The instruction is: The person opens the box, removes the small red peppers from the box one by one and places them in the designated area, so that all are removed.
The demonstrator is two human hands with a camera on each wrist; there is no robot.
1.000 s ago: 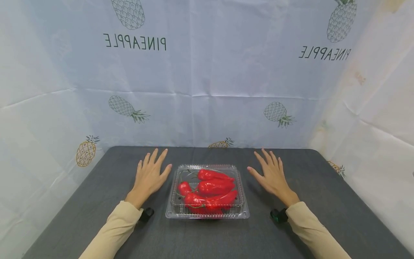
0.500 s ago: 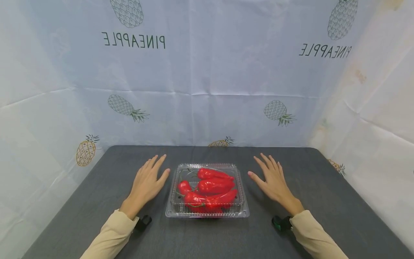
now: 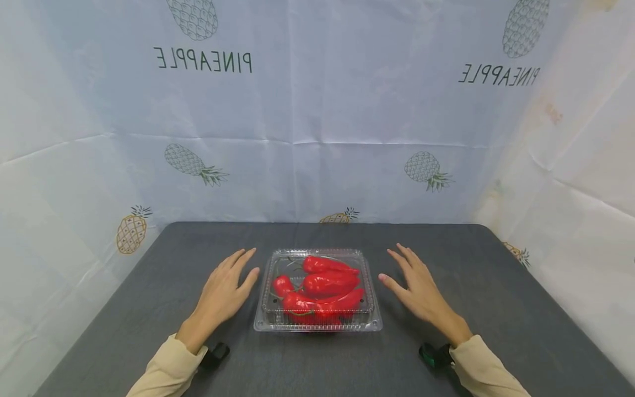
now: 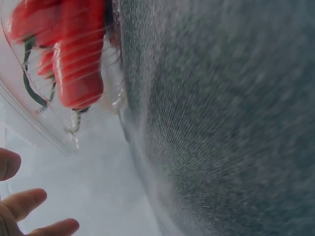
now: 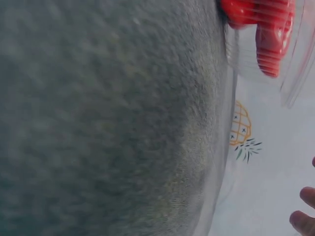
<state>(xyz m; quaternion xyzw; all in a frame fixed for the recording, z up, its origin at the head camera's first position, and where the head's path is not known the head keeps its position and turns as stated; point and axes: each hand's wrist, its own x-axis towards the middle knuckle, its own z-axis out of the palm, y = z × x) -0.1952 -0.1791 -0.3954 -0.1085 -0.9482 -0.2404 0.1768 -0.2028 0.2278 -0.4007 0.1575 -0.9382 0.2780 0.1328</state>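
A clear plastic clamshell box sits at the middle of the dark table, its lid down. Inside lie several red peppers with green stems. To the box's left is my left hand, fingers spread and holding nothing, a small gap from the box wall. My right hand is on the other side, also with fingers extended and apart from the box. In the left wrist view the peppers show through the ribbed side, above some fingertips. A pepper end appears in the right wrist view.
The dark grey table has rounded far corners. A pale curtain printed with pineapples hangs behind it and along both sides. Black wrist cameras sit below each hand near the beige sleeves.
Both hands have drawn back slightly toward me, still on either side of the box. The box and peppers have stayed in place.
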